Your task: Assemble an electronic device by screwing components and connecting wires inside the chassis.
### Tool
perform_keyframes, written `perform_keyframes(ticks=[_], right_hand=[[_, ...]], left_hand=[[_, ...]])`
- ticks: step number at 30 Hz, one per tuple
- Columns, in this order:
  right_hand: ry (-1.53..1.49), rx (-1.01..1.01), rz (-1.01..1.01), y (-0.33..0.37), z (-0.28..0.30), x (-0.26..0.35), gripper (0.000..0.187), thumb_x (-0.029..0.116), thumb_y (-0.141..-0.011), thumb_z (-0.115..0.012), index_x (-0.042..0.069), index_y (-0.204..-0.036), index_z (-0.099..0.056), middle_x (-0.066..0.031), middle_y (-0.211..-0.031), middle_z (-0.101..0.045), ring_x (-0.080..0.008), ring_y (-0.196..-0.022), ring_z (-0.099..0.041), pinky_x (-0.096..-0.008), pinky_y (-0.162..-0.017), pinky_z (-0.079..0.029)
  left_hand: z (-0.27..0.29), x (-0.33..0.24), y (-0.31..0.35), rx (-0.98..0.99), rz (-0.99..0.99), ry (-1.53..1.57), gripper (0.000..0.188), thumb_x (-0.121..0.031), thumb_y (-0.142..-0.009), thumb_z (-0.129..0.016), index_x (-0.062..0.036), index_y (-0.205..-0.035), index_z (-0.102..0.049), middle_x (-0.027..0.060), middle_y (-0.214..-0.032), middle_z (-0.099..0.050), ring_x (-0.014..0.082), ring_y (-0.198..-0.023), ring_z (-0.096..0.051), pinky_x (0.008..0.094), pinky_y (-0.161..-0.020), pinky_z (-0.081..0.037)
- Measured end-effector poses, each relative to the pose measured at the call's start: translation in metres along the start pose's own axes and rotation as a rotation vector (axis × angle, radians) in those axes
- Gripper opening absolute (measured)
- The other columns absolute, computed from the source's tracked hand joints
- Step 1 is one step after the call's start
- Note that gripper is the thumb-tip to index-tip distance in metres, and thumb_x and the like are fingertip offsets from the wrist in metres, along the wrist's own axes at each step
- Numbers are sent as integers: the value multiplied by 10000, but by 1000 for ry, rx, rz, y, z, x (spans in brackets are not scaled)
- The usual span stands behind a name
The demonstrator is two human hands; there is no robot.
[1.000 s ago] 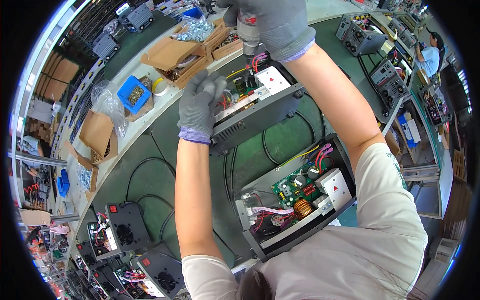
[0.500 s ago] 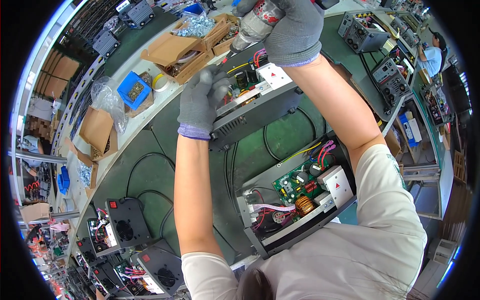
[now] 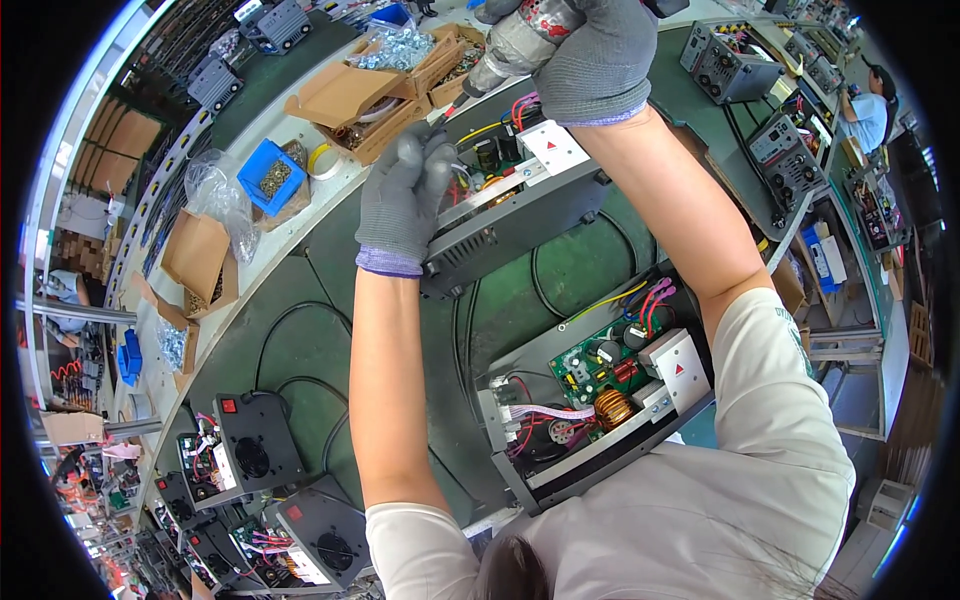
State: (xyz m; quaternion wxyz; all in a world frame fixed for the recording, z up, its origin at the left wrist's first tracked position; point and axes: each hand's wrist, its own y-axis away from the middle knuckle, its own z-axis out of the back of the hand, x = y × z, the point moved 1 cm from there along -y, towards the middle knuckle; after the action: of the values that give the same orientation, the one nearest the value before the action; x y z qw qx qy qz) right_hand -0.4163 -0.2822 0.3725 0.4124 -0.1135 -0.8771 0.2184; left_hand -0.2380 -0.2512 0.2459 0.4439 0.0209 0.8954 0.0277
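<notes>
My right hand (image 3: 603, 65), in a grey knit glove, is wrapped round a power screwdriver (image 3: 522, 42) with a scuffed grey body. Its bit slants down and left toward the far side of an open machine case (image 3: 525, 232). My gloved left hand (image 3: 402, 195) is at the left end of that case, fingers curled together close by the bit's tip. Whatever those fingers pinch is hidden. Inside the case are wires, a circuit board and a white plate (image 3: 553, 148). Nearer me stands a second open case (image 3: 570, 490) with a green circuit board (image 3: 600, 360) and a copper coil (image 3: 613, 408).
Opened cardboard boxes (image 3: 345, 105) of hardware, a blue bin (image 3: 270, 178) of screws and a tape roll (image 3: 324, 162) line the bench's far left. Black cables (image 3: 300, 310) loop over the green surface. More cases (image 3: 255, 450) stand lower left. A person (image 3: 870, 110) works at far right.
The screwdriver and my right hand have shifted slightly right and up. My left hand stays at the case's left end, its fingers a little closer to the bit. The whole view has drifted slightly.
</notes>
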Motion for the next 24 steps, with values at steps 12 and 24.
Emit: perform_keyframes(ticks=[12,24], right_hand=[[108,-132,117,-6,-7,5,287,272,-939,-619,14,-828,-676,-105,-675,-658,-180,-537,-612,-290,-508,-480],[9,-169,45,-4,7,10,281,267,-952,-612,13,-847,-666,-126,-715,-674,-192,-579,-637,-299,-548,-505]], left_hand=[[0,1,3,-28,-159,-58,506,-209,-1040,-638,120,-1396,-489,247,-1292,-628,265,-1109,-691,286,-900,-623],[-4,1,-3,62,-62,-13,764,-552,-1059,-501,86,-1475,-437,227,-1378,-582,260,-1155,-644,320,-918,-540]])
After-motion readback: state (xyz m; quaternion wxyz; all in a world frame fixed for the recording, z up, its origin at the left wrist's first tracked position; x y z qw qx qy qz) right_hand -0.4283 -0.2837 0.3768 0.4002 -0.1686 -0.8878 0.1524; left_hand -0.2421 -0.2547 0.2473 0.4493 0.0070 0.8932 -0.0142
